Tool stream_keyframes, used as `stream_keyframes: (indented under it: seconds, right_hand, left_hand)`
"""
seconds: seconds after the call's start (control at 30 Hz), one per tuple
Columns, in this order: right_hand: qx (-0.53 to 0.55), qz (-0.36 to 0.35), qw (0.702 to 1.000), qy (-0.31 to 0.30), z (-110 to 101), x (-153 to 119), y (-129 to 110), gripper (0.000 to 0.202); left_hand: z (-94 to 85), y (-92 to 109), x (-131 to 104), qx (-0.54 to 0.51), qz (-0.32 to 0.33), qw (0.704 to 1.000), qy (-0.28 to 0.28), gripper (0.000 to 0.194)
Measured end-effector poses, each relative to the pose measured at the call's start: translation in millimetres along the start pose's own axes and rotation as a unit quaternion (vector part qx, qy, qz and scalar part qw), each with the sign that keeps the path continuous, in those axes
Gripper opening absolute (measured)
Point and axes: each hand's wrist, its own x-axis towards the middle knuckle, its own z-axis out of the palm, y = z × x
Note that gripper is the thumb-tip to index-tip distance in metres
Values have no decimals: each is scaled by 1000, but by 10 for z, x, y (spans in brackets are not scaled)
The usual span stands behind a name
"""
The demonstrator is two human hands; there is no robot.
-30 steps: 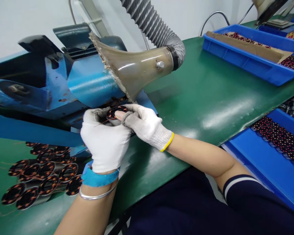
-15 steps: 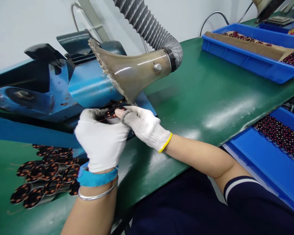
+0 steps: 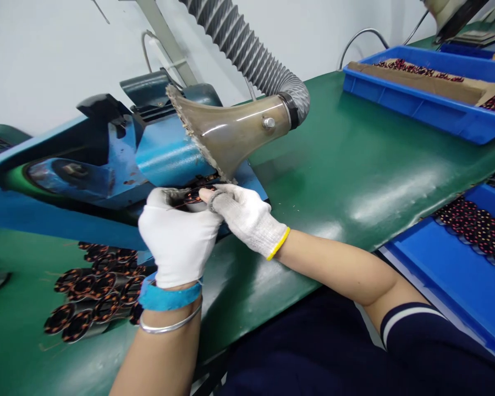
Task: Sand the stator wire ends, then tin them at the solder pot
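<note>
The white-gloved left hand [image 3: 179, 239] and grey-white knit-gloved right hand [image 3: 245, 217] are closed around a round metal part with black-and-orange windings [image 3: 194, 199], near the rim of a brown translucent flared hood [image 3: 231, 129]; similar wound metal cylinders [image 3: 101, 294] lie on the glossy green table [image 3: 313, 159]; farther off, a blue plastic tray [image 3: 416, 111] holds brown paper [image 3: 421, 85]
</note>
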Motion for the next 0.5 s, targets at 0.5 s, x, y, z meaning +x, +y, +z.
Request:
stream_keyframes:
  seconds: [0.5]
  right_hand:
    - [-45, 76, 996, -16, 11, -103, 53, 43]
  left_hand:
    - [-69, -372, -125, 3, 11, 1000, 14, 45]
